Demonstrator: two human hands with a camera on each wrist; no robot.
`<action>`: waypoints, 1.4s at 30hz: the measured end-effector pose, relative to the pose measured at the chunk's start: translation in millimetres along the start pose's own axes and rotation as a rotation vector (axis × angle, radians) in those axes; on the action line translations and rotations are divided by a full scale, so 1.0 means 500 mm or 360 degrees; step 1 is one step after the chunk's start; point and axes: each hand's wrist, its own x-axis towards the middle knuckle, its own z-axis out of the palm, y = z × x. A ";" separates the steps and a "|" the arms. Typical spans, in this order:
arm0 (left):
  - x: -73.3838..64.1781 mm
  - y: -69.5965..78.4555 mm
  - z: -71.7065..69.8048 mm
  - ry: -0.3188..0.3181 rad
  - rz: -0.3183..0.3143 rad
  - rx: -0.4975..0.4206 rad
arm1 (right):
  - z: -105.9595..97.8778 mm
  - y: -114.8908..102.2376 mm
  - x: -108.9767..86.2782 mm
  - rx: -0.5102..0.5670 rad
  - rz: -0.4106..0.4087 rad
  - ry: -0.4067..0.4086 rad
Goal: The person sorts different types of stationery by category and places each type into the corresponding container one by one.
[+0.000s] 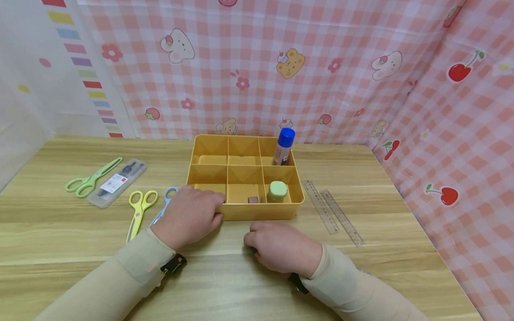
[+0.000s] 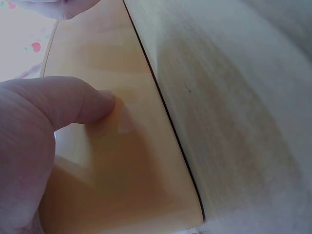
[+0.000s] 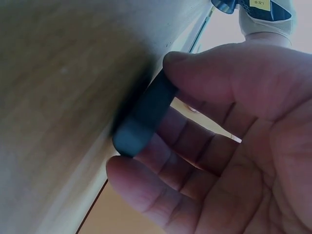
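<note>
From my right wrist: my right hand (image 3: 253,146) pinches a dark block (image 3: 144,117), thumb at 1 end and a fingertip near the other, so its long axis spans my grip. It is close to the table (image 3: 53,112); I cannot tell whether they touch. The yellow box (image 3: 122,212) shows at the bottom, mostly cut off.

From my left wrist: my left hand (image 2: 48,112) rests its thumb on the outside of the box wall; the fingers behind it are hidden.

From my head: the box lies ahead of my right hand, long side running left to right, with 6 compartments. My left hand is nearer, gripping the front wall, fingers over the rim at front left, tips hard to make out. My right hand, nearly covering the block, is just before that wall, apart from it. Inside are a glue stick (image 1: 283,147), back right, and a green-topped jar (image 1: 277,191), front right. My left hand partly hides the blue scissors (image 1: 159,214).
</note>
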 end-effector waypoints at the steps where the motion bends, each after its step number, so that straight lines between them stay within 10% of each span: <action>1: 0.000 0.000 0.000 -0.0004 -0.0003 -0.0001 | 0.000 0.000 0.000 0.0000 0.0002 -0.0002; 42: 0.000 0.001 -0.002 -0.0002 -0.0003 -0.0007 | -0.001 -0.002 -0.002 0.0026 -0.0089 0.0126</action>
